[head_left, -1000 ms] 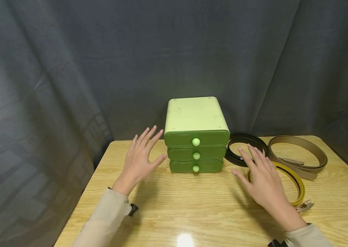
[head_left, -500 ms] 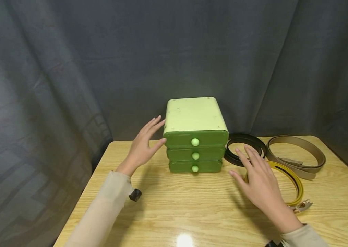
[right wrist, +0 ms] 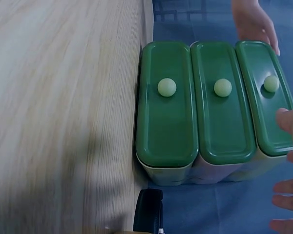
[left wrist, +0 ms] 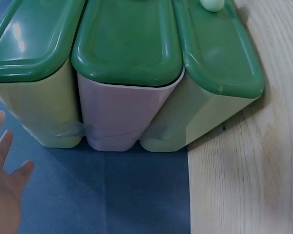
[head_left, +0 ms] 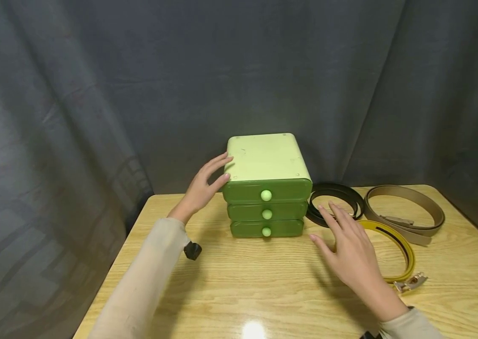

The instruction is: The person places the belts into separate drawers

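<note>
A small drawer unit (head_left: 266, 157) stands at the table's back, its three green drawer fronts stacked and closed, each with a pale round knob. My left hand (head_left: 200, 188) reaches to its upper left edge, thumb and fingers spread; the fingertips overlap the pale top in the head view. In the left wrist view that hand (left wrist: 5, 190) shows beside the top tier, holding nothing. Right of the unit, my right hand (head_left: 353, 254) hovers over the table with fingers spread. It partly covers a coiled yellow belt (head_left: 410, 259) with a metal buckle (head_left: 410, 283).
Behind the right hand lie a coiled black belt (head_left: 360, 202) and a coiled brown belt (head_left: 439, 216). A dark grey curtain (head_left: 239, 70) hangs close behind the wooden table (head_left: 239, 282) and along its left side.
My left hand has moved forward and right, from beside the drawer unit to its upper left edge. The right hand has shifted slightly left in view, still spread.
</note>
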{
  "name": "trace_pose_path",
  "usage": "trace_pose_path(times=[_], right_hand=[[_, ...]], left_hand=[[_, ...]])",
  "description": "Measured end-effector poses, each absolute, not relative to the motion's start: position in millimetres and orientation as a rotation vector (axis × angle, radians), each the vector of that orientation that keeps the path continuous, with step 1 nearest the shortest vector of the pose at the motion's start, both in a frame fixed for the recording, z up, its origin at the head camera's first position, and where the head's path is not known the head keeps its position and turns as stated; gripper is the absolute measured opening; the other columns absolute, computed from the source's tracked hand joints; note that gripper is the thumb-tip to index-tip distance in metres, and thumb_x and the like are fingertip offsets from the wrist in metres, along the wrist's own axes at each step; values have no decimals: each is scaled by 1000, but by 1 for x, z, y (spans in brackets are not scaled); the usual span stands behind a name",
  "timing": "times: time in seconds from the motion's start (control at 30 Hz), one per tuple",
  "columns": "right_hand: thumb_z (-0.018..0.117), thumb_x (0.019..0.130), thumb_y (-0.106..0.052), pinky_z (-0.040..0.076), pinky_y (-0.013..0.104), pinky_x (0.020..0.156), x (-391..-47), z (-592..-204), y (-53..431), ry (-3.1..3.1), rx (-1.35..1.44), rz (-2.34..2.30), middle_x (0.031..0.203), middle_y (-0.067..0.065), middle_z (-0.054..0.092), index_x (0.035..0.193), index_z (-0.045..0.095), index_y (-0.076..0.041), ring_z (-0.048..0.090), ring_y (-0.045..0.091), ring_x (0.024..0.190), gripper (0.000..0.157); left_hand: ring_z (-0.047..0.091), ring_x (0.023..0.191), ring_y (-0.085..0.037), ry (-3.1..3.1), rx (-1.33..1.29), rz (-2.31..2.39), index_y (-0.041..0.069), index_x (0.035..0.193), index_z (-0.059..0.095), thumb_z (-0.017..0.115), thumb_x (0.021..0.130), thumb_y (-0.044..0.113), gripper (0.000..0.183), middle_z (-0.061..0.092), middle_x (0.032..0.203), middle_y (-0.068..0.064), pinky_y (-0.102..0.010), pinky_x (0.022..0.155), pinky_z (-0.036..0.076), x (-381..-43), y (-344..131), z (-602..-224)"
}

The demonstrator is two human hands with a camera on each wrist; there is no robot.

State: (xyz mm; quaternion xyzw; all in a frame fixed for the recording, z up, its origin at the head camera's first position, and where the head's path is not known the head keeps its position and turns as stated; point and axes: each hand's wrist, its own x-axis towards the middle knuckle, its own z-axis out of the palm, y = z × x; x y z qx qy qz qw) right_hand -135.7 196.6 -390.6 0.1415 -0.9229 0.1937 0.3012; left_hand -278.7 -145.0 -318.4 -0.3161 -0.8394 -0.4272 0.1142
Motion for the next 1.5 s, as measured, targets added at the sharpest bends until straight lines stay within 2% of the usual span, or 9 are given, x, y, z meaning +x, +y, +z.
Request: trace_pose_path(times=[0.17, 0.27, 0.4, 0.5, 0.6, 0.7, 0.83, 1.13, 1.5], right_hand=[[74, 87, -32, 34, 63, 106, -135, -392, 192, -2417, 388, 537, 152, 18, 41, 152, 43, -18, 40, 47, 132, 73], [70, 91, -37, 35, 63, 104, -135, -392, 189, -2379, 411, 545, 150, 17, 43, 151, 44, -18, 42, 45, 132, 68], [51, 98, -56, 37, 61, 104, -136, -390, 185, -2296, 445, 563, 147, 15, 48, 148, 48, -16, 46, 42, 130, 64], [40, 100, -61, 38, 60, 103, -137, -388, 181, -2227, 471, 600, 145, 14, 51, 146, 51, -14, 49, 42, 127, 67], [49, 100, -54, 41, 59, 100, -139, -386, 177, -2170, 502, 655, 141, 14, 54, 143, 54, -12, 52, 40, 124, 60], [67, 95, -35, 46, 57, 94, -142, -385, 171, -2152, 519, 707, 138, 12, 57, 141, 56, -12, 55, 36, 122, 53], [79, 82, -15, 51, 54, 89, -147, -385, 159, -2150, 526, 755, 132, 13, 60, 138, 59, -12, 58, 33, 118, 59], [81, 82, -8, 56, 41, 74, -166, -381, 132, -2104, 536, 901, 114, 7, 67, 130, 63, -9, 66, 23, 93, 51], [79, 84, -4, 58, 33, 68, -184, -375, 110, -2057, 561, 1081, 96, 7, 70, 123, 64, -5, 67, 16, 77, 42]], left_hand=[[24, 146, -14, -2466, -940, -1370, 25, 147, 50, 55, 102, 36, 47, 33, 158, 8, -53, 117, 21, -284, -144, -317], [23, 147, -15, -2464, -958, -1429, 21, 147, 50, 56, 102, 30, 46, 32, 158, 6, -54, 117, 20, -286, -143, -318], [18, 149, -19, -2479, -981, -1507, 15, 149, 47, 53, 103, 20, 47, 26, 161, 2, -57, 117, 17, -288, -142, -319], [15, 149, -21, -2486, -991, -1535, 13, 150, 45, 52, 103, 18, 48, 24, 162, 1, -59, 117, 16, -288, -141, -319], [16, 149, -19, -2487, -985, -1536, 14, 149, 46, 53, 103, 19, 47, 25, 161, 2, -57, 117, 16, -288, -140, -318], [20, 147, -16, -2481, -981, -1537, 15, 147, 49, 55, 102, 20, 45, 29, 159, 3, -56, 117, 19, -289, -140, -318], [22, 146, -14, -2463, -972, -1564, 16, 145, 52, 56, 102, 22, 44, 32, 157, 5, -56, 116, 22, -291, -139, -318], [19, 148, -15, -2414, -943, -1637, 13, 145, 51, 54, 103, 20, 43, 30, 159, 4, -54, 116, 23, -292, -136, -324], [20, 147, -15, -2387, -916, -1648, 13, 144, 52, 54, 102, 21, 43, 30, 159, 5, -59, 116, 18, -290, -134, -329]])
